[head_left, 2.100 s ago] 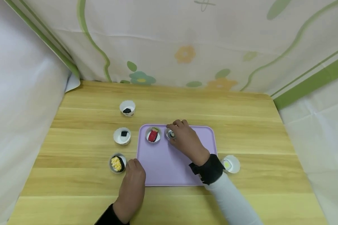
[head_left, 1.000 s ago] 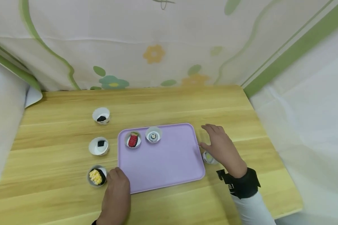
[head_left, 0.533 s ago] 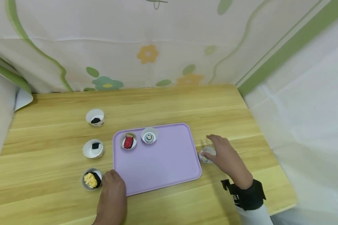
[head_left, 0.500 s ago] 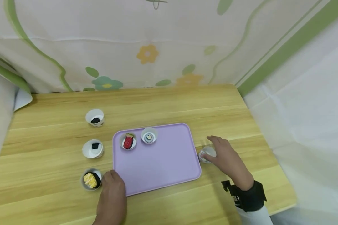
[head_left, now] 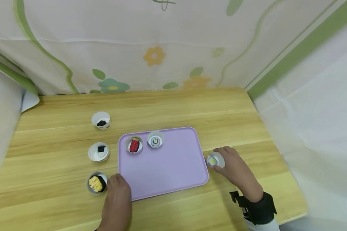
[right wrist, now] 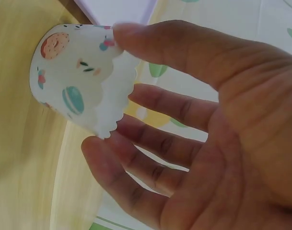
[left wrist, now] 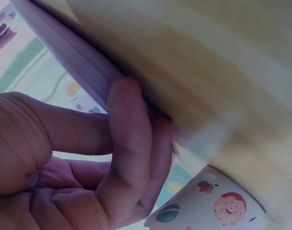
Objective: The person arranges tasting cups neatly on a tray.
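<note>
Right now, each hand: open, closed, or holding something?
Left hand: holding the purple tray by its edge.
Right hand: holding the printed paper cup right of the tray.

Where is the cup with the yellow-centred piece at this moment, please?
In the head view, the cup is on the right side, just right of the tray, held by the person's right grip.

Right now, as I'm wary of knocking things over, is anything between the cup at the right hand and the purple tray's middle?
Only the raised rim of the purple tray; the cup in the right hand stands just outside it, and nothing else visible lies between.
</note>
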`<act>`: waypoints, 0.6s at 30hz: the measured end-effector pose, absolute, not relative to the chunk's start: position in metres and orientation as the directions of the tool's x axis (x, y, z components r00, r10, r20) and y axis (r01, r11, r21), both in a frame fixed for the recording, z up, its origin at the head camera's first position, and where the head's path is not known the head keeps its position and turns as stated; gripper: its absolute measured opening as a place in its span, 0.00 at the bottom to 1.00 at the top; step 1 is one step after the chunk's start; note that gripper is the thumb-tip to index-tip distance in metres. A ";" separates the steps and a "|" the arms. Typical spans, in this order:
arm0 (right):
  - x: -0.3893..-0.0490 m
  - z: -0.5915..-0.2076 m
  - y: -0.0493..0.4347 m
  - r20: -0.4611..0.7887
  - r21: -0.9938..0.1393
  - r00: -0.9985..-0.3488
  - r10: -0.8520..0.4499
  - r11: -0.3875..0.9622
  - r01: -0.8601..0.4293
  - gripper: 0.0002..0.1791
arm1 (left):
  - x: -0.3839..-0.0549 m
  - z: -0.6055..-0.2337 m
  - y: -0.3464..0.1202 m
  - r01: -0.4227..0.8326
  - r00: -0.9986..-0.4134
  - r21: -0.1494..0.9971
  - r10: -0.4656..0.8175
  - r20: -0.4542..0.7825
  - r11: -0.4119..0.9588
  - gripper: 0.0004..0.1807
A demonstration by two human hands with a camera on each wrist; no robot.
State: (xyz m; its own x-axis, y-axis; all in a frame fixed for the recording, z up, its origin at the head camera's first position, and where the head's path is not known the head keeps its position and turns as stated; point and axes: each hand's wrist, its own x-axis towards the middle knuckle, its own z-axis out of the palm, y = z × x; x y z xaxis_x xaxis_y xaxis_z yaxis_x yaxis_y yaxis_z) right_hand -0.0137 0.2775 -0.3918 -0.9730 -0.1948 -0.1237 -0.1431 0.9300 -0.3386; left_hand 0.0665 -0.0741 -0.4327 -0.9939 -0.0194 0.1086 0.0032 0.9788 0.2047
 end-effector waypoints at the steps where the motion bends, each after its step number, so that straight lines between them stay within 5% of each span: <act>1: -0.014 -0.392 0.277 -0.122 -0.334 -0.974 -0.192 0.932 -0.142 0.30 | 0.067 -0.433 -0.074 0.005 -0.993 0.197 -0.018 0.114 0.980 0.18; 18: -0.041 -0.385 0.258 -0.041 -0.339 -0.980 -0.195 0.925 -0.170 0.29 | 0.067 -0.435 -0.072 -0.025 -0.993 0.216 -0.049 0.105 0.976 0.16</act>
State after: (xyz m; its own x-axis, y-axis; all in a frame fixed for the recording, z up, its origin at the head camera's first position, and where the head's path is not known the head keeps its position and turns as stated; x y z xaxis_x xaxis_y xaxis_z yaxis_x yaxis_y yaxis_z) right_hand -0.0411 0.2584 -0.3850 -0.9799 -0.1953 -0.0408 -0.1703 0.9252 -0.3390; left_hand 0.0668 -0.0717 -0.4348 -0.9932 -0.0489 0.1054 -0.0251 0.9760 0.2165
